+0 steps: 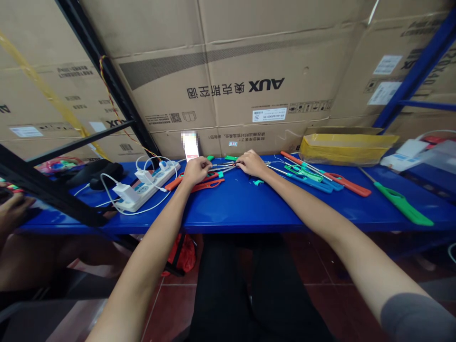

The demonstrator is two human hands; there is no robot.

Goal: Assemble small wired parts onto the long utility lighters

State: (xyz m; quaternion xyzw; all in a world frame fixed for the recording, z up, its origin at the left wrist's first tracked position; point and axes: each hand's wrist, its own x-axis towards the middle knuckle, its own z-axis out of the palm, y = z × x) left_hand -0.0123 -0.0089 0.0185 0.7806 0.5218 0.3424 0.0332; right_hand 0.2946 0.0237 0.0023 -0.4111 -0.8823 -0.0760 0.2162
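Note:
My left hand (pixel 195 171) is over the blue shelf with its fingers curled together. What it pinches is too small to make out. My right hand (pixel 251 164) is bent down opposite, fingers closed at the ends of several thin metal tubes (pixel 224 167) that lie between the two hands. Under and beside my left hand are orange long-lighter handle pieces (pixel 208 185). Small green plastic bits (pixel 258 182) lie near my right wrist. Right of that arm are long lighters or their parts: blue handles (pixel 313 182), an orange one (pixel 351 184) and a green one (pixel 404 204).
A white power strip (pixel 147 192) with plugged chargers and cables lies left. A lit phone (pixel 191 147) leans on the cardboard boxes (pixel 231 57) behind. A yellow-taped package (pixel 345 148) sits back right. A black post (pixel 85 42) stands left; another person's hand (pixel 14 209) is beyond it.

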